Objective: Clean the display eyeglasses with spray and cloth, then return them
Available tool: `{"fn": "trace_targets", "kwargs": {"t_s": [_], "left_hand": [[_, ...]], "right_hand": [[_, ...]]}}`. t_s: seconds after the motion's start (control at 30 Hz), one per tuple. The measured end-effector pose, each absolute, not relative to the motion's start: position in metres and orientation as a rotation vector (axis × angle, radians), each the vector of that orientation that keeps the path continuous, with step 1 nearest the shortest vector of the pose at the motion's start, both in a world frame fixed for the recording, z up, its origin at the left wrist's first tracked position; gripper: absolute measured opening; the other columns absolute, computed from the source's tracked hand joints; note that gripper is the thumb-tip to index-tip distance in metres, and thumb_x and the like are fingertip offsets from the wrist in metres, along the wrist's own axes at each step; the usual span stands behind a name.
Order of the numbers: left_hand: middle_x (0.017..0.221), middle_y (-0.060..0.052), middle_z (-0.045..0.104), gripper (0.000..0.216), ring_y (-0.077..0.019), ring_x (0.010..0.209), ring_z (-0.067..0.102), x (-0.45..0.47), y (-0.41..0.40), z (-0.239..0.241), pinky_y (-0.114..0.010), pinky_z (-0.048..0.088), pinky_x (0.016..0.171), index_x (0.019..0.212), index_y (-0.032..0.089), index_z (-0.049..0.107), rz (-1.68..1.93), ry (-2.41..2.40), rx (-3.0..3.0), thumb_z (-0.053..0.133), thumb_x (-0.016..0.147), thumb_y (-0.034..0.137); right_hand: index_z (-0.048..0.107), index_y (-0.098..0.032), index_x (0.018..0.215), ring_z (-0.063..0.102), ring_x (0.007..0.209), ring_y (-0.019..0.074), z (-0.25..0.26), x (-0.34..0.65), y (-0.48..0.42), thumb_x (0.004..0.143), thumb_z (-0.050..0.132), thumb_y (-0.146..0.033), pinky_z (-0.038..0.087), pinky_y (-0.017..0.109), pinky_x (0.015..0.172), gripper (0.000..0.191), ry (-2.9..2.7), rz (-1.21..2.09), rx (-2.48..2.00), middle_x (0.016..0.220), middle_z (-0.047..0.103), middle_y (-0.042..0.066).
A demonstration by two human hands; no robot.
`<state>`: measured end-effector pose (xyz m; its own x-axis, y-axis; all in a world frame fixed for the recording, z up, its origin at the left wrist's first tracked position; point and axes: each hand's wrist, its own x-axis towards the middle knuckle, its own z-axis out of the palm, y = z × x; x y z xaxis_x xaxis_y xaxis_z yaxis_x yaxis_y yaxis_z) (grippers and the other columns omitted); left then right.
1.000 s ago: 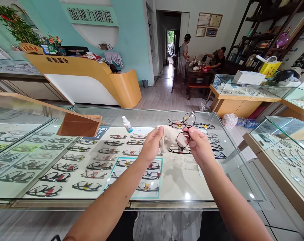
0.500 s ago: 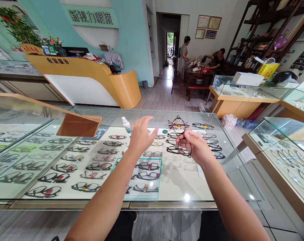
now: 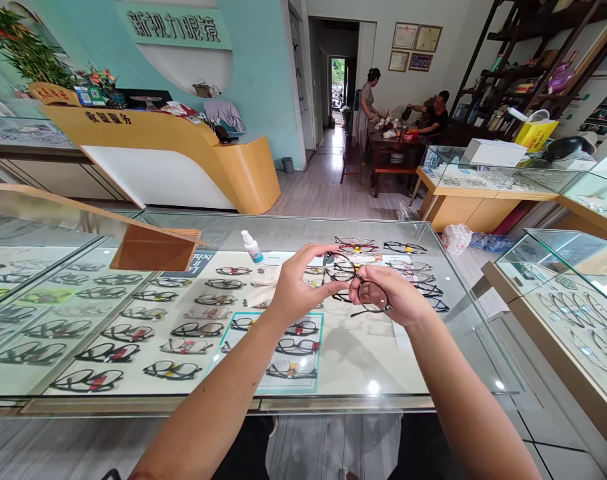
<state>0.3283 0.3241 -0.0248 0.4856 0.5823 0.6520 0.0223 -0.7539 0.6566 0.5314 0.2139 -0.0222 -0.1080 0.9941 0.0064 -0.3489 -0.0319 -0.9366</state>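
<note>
Both my hands hold a pair of black round-framed glasses [image 3: 356, 283] above a glass display counter [image 3: 448, 313]. My left hand [image 3: 296, 287] pinches the left lens rim between thumb and fingers. My right hand [image 3: 391, 297] grips the right side of the frame. A beige cleaning cloth [image 3: 266, 280] lies on the glass just left of my left hand, and a small white spray bottle [image 3: 252, 246] with a blue label stands behind it.
Rows of spectacle frames fill the case under the glass. A wooden stand [image 3: 153, 247] sits at the left. More glass counters [image 3: 558, 280] stand to the right. Two people [image 3: 366, 110] are at a table at the back of the shop, beyond an orange reception desk [image 3: 183, 150].
My left hand let go of the cloth, which now lies on the counter, and came back to grip the glasses. The glasses turned from upright to level between both hands.
</note>
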Motion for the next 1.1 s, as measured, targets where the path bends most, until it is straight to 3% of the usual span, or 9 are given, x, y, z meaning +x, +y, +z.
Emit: {"fn": "trace_targets", "kwargs": {"t_s": [0.13,0.27,0.37,0.53,0.7,0.93,1.1], "left_hand": [[0.127,-0.013,0.076,0.067,-0.0277,0.117,0.074,0.331,0.328,-0.030,-0.045,0.058,0.110,0.135,0.022,0.072,1.378,0.592,1.961,0.092,0.080,0.055],[0.131,-0.014,0.074,0.070,-0.0272,0.120,0.073,0.335,0.325,-0.026,-0.047,0.058,0.113,0.135,0.019,0.068,1.576,0.651,1.826,0.091,0.081,0.057],[0.128,-0.013,0.074,0.068,-0.0263,0.118,0.074,0.338,0.319,-0.004,-0.047,0.059,0.111,0.136,0.021,0.068,1.691,0.676,1.825,0.091,0.082,0.056],[0.118,-0.010,0.077,0.063,-0.0247,0.112,0.074,0.347,0.309,0.065,-0.046,0.061,0.107,0.131,0.021,0.069,1.885,0.613,1.850,0.092,0.082,0.054],[0.112,-0.007,0.075,0.056,-0.0214,0.107,0.074,0.360,0.294,0.117,-0.040,0.062,0.101,0.122,0.022,0.070,2.088,0.481,1.708,0.096,0.079,0.047],[0.116,-0.006,0.070,0.056,-0.0196,0.105,0.071,0.362,0.294,0.116,-0.039,0.062,0.098,0.121,0.026,0.070,2.085,0.427,1.714,0.099,0.076,0.042],[0.111,-0.006,0.068,0.057,-0.0200,0.103,0.069,0.361,0.309,0.112,-0.039,0.063,0.096,0.118,0.027,0.070,1.973,0.467,1.732,0.100,0.074,0.044]], "right_hand": [[0.078,-0.024,0.116,0.069,0.094,0.0224,-0.015,0.533,0.209,0.094,0.071,-0.072,0.052,0.035,0.087,0.053,-1.118,1.112,-0.931,0.101,0.078,0.007],[0.066,-0.031,0.133,0.065,0.120,0.0270,-0.012,0.524,0.205,0.087,0.087,-0.054,0.050,0.041,0.101,0.056,-1.196,0.724,-1.055,0.119,0.073,0.007],[0.060,-0.031,0.135,0.063,0.113,0.0265,0.001,0.512,0.207,0.084,0.090,-0.047,0.047,0.044,0.107,0.061,-1.209,0.469,-1.148,0.113,0.068,0.005],[0.060,-0.028,0.128,0.058,0.096,0.0232,0.063,0.502,0.214,0.089,0.085,-0.053,0.048,0.041,0.096,0.052,-1.196,0.119,-1.167,0.106,0.061,0.004],[0.062,-0.028,0.129,0.062,0.103,0.0238,0.118,0.502,0.211,0.094,0.082,-0.051,0.049,0.043,0.100,0.046,-1.225,-0.147,-1.056,0.111,0.066,0.005],[0.063,-0.028,0.130,0.070,0.108,0.0239,0.115,0.506,0.215,0.095,0.082,-0.048,0.056,0.046,0.100,0.045,-1.213,-0.394,-1.020,0.116,0.071,0.005],[0.064,-0.029,0.130,0.071,0.111,0.0242,0.111,0.517,0.228,0.096,0.080,-0.049,0.060,0.046,0.099,0.042,-1.248,-0.378,-1.090,0.118,0.072,0.005]]}}
